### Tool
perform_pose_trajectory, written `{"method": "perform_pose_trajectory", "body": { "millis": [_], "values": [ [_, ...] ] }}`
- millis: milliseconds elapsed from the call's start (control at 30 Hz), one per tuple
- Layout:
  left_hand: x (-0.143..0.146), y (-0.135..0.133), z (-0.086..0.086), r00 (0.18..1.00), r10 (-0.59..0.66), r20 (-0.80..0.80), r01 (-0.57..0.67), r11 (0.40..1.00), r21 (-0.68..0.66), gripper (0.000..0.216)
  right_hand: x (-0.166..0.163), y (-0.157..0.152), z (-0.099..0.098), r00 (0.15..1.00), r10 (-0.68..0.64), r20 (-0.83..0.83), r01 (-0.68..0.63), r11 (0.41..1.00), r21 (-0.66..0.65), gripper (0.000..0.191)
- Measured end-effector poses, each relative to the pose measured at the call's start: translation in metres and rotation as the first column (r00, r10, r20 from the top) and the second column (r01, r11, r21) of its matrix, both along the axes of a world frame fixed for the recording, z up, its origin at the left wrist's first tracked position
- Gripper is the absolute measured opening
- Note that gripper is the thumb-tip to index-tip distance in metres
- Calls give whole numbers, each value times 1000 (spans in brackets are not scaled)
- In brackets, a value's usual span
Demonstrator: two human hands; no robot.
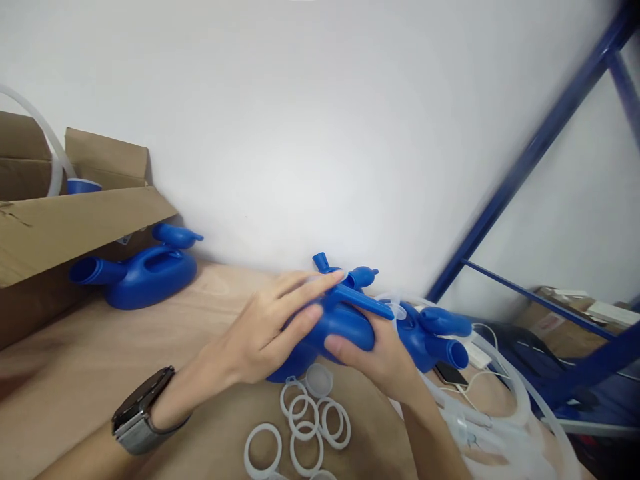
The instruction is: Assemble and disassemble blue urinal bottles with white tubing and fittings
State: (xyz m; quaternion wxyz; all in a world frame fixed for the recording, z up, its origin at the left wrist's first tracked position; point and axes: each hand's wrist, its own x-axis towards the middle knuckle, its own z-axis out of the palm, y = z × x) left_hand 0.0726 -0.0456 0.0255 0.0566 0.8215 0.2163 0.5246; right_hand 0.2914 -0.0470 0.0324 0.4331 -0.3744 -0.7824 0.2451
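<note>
A blue plastic bottle with a handle (340, 320) lies on the wooden table (75, 373) in the middle of the view. My left hand (270, 330), with a watch on its wrist, rests over the bottle's top, fingers stretched along it. From below and the right, my right hand (375, 353) grips the bottle, thumb pressed on its side. Several white plastic rings (305, 427) lie on the table just in front of the hands. A second blue bottle (435, 337) sits right behind the held one.
Another blue bottle (145, 273) lies at the left by an open cardboard box (60, 227). Clear tubing (505, 387) and a phone (450, 373) lie at the right. A blue metal rack frame (530, 153) rises on the right, against the white wall.
</note>
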Motion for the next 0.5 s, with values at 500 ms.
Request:
{"method": "perform_pose_trajectory", "body": {
  "millis": [500],
  "values": [
    [16,-9,-2,897,121,425,-96,992,-78,16,-17,-6,6,990,128,-65,-131,991,-40,60]
  ]
}}
